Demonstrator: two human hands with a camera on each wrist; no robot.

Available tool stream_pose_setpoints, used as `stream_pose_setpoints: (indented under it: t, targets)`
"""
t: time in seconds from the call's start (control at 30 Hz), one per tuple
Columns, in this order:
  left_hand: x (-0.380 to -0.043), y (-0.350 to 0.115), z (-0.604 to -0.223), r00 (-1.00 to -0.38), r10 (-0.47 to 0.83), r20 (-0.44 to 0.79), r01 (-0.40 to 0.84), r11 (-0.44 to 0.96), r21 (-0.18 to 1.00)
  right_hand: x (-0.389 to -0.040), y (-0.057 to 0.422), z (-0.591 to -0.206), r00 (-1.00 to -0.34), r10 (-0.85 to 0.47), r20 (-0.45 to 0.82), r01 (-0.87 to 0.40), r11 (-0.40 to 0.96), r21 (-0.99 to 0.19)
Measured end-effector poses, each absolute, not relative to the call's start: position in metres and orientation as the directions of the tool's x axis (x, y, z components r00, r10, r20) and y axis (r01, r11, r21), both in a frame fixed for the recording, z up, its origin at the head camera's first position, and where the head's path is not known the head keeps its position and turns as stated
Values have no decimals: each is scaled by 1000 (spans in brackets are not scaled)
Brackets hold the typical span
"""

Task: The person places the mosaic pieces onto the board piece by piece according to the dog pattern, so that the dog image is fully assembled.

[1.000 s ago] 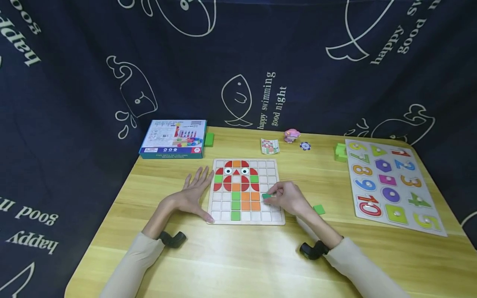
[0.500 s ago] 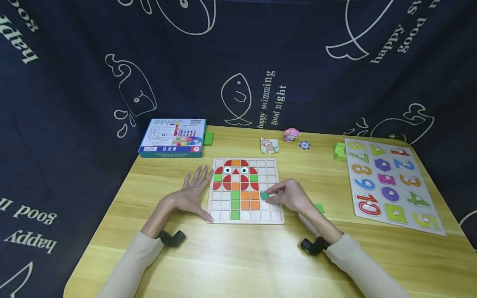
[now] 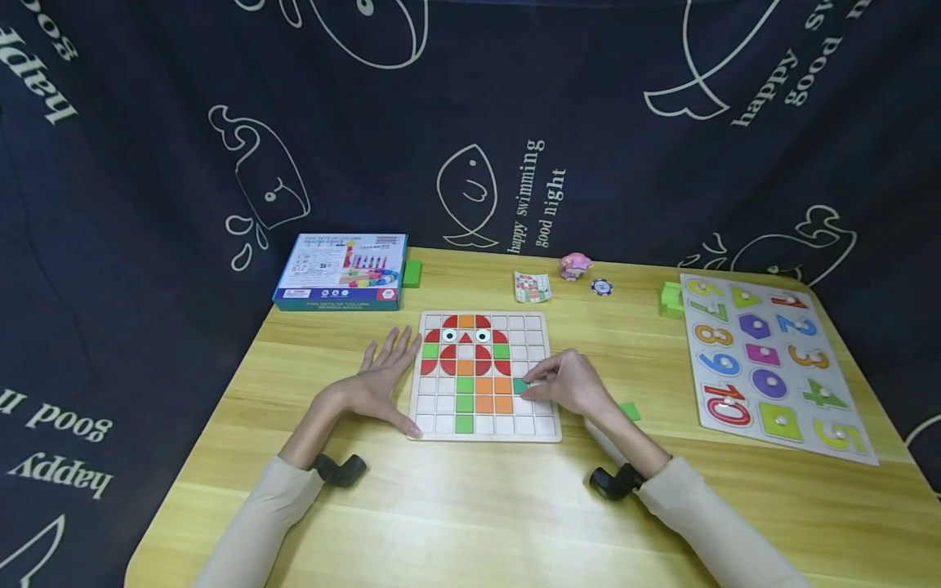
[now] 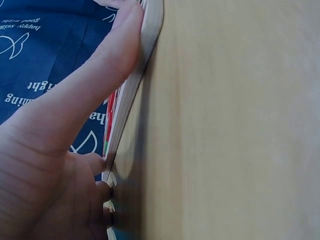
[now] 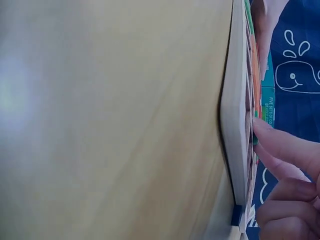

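A wooden grid board lies on the table, carrying red, orange, green and eye tiles in an owl-like pattern. My left hand has its fingers spread along the board's left side, the thumb at the near left corner. In the left wrist view the thumb touches the board's edge. My right hand pinches a dark green square tile at the cell right of the orange tiles. The right wrist view shows the green tile between thumb and finger, low over the board; whether it is fully seated I cannot tell.
A loose green tile lies by the right forearm. Behind the board are a pattern card, a pink figurine and a blue-white chip. A box stands at back left, a number puzzle at right.
The green tile in my right hand has gone from tilted to flat in the cell beside the orange tiles. My left hand keeps its place at the board.
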State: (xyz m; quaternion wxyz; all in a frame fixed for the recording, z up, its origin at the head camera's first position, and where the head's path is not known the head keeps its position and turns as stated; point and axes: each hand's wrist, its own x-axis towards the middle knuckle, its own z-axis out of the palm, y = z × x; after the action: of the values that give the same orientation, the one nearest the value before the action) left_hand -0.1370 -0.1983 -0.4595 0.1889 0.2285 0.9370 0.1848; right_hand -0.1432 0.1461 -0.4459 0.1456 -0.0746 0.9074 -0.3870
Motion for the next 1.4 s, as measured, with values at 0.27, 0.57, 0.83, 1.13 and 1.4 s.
stream_pose_setpoints:
  t: [0.27,0.57,0.83,1.13,1.4]
  targets:
    - [-137,-198,-461,-822,500,-273,357,825,438,-146,154,-447,-907,-369,-204,-82,629,-773]
    - [-137,-199,-461,-825,498,-268,358,827,433,-152,190,-438,-934,-301,-190,-49,635,-771]
    - [-137,-200,-461,-825,497,-267,358,827,433,-143,252,-435,-938,-188,-290,56,745,-665]
    - [-136,-198,-460,-825,492,-279,354,833,425,-121,274,-446,-881,-325,-345,29,689,-724]
    - [-137,-198,-460,-826,494,-272,360,833,420,-119,271,-453,-892,-320,-319,22,674,-738]
